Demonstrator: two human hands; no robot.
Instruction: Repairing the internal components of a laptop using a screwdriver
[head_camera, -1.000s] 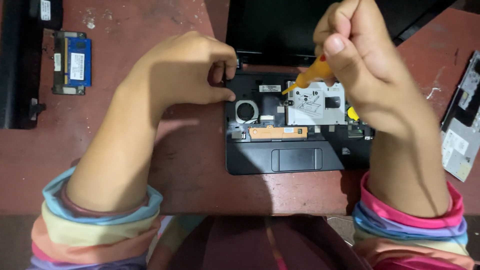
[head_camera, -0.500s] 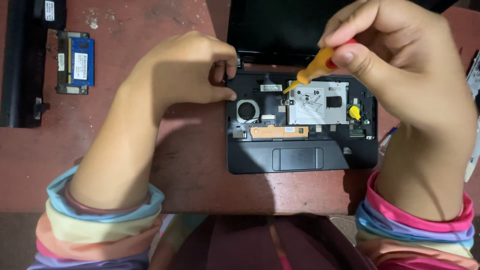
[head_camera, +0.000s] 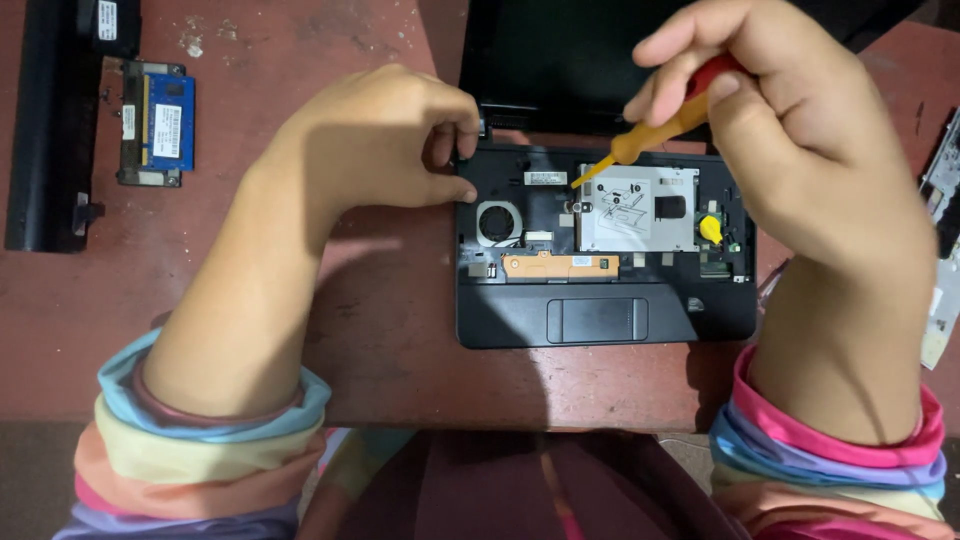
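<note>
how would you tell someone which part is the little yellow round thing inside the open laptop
Start at the opened laptop base on the reddish table, keyboard cover off. Go to the silver drive cage in its middle; the yellow disc sits just right of it, beside the right hand. It is the only bright yellow round part; the fan is grey.

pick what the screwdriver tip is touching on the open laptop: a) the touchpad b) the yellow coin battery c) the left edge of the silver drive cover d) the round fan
c: the right hand holds the orange screwdriver with its tip at the left edge of the silver drive cover, apart from the fan and touchpad.
</note>
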